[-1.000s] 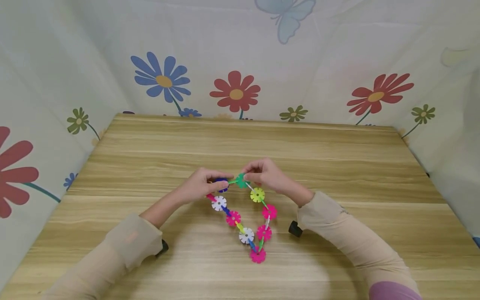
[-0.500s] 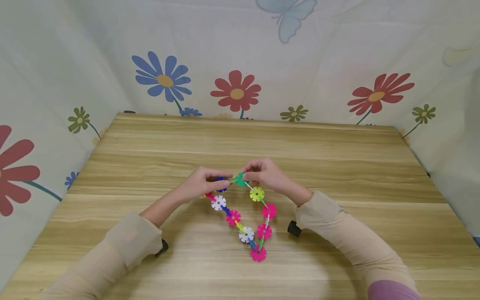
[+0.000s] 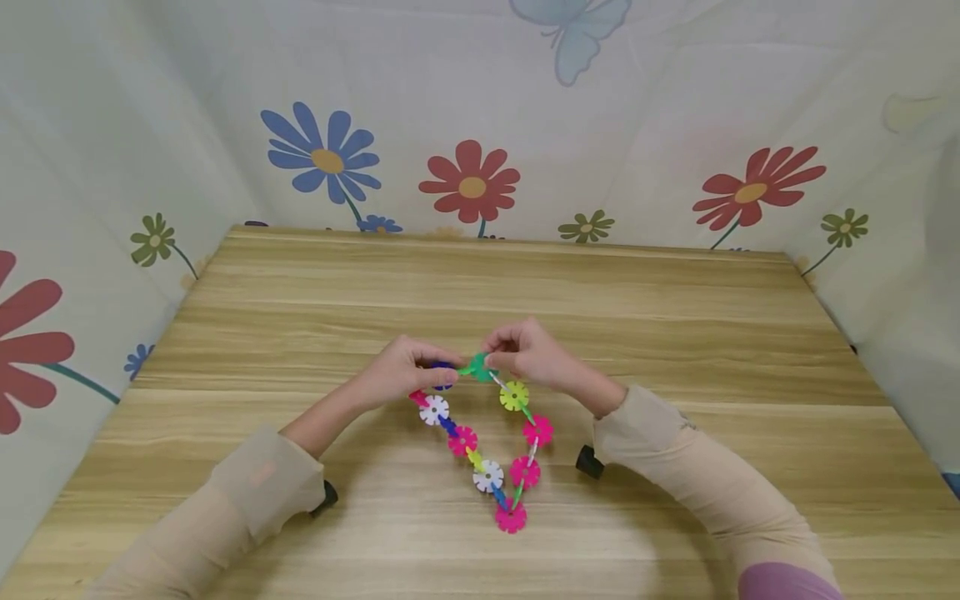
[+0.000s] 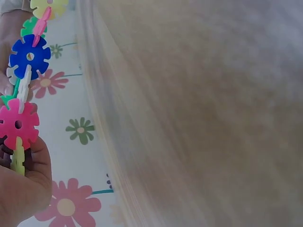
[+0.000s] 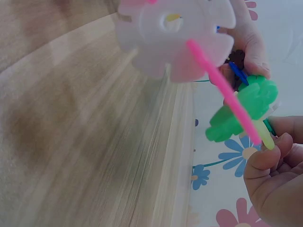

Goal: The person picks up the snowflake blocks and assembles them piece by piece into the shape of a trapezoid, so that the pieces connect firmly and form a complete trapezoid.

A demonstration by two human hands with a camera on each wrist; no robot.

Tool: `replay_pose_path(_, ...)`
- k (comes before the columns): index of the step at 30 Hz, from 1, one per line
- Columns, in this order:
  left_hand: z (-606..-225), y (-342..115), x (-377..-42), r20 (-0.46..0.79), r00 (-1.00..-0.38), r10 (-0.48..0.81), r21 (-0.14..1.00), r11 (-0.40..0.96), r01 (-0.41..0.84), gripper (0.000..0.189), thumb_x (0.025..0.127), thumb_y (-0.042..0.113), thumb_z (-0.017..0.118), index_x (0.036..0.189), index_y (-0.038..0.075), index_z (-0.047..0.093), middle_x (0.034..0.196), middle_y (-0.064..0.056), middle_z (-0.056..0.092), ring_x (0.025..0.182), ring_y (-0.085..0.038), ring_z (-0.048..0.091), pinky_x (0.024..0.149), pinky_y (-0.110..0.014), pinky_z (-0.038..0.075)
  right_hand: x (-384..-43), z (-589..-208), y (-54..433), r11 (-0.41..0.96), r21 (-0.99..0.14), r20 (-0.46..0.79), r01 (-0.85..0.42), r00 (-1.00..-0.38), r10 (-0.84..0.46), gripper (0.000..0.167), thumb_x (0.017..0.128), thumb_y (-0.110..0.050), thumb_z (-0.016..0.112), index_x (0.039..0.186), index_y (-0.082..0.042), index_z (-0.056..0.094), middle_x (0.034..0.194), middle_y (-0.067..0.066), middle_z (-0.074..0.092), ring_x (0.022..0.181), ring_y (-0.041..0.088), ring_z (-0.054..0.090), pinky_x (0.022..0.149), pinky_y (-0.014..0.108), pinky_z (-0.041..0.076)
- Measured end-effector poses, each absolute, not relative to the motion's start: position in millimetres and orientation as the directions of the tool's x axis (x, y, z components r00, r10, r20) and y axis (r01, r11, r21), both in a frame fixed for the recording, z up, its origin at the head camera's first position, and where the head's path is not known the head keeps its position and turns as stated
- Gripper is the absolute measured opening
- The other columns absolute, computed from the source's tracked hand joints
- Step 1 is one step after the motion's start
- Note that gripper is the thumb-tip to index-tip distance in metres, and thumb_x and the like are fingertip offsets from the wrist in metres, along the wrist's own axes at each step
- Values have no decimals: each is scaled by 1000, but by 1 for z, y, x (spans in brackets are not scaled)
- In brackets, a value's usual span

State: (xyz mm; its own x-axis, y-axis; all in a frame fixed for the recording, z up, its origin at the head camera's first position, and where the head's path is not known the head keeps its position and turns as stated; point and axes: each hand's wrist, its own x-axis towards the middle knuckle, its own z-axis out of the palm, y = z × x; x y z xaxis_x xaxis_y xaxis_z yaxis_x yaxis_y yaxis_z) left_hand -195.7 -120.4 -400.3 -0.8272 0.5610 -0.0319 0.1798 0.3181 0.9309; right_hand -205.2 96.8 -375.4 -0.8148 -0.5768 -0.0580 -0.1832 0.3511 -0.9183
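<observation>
A chain of slotted plastic snowflake discs hangs between my hands in the head view, dipping to a pink disc (image 3: 512,517) at its lowest point. My left hand (image 3: 393,372) pinches the chain at a dark blue disc (image 3: 442,375). Thumb and fingers of my right hand (image 3: 534,354) grip a green disc (image 3: 482,367). Yellow, pink and white discs, such as the white disc (image 3: 488,476), make up the two sides. In the right wrist view, a whitish disc (image 5: 142,40) looms close, and a pink disc (image 5: 227,94) appears edge-on before the fingers.
A wood-grain table (image 3: 300,292) lies under the hands. Behind and beside it hangs a white cloth (image 3: 637,125) printed with flowers. Small black pieces, one of them a black block (image 3: 590,462), show beside the sleeve cuffs.
The chain's lower end has swung slightly down and left. Both hands keep their hold and have hardly moved.
</observation>
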Motion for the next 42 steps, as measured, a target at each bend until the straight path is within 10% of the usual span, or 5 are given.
replay_pose_path(13,-397,-122,-195,27,-775,632,894,331,301,26,82,19,62,99,0,66,96,-16,66,69,-4,58,61,-28,51,-204,-374,96,389,-879,-30,-275,-783,-621,11,83,4,51,86,7,61,71,22,56,47,6,36,43,16,31)
replay_pose_path(27,-397,-121,-194,26,-776,630,886,345,310,25,81,19,63,97,1,67,93,-13,68,70,-8,59,59,-22,49,-204,-375,93,409,-822,33,-396,-750,-661,10,83,4,53,86,7,62,72,14,61,56,7,46,51,16,40)
replay_pose_path(42,-399,-125,-201,2,-801,599,892,360,272,25,84,23,61,100,4,65,87,-18,66,67,-15,55,54,-20,44,-211,-379,96,368,-906,-55,-211,-802,-595,17,85,-4,53,97,6,61,70,9,56,53,11,43,46,18,37)
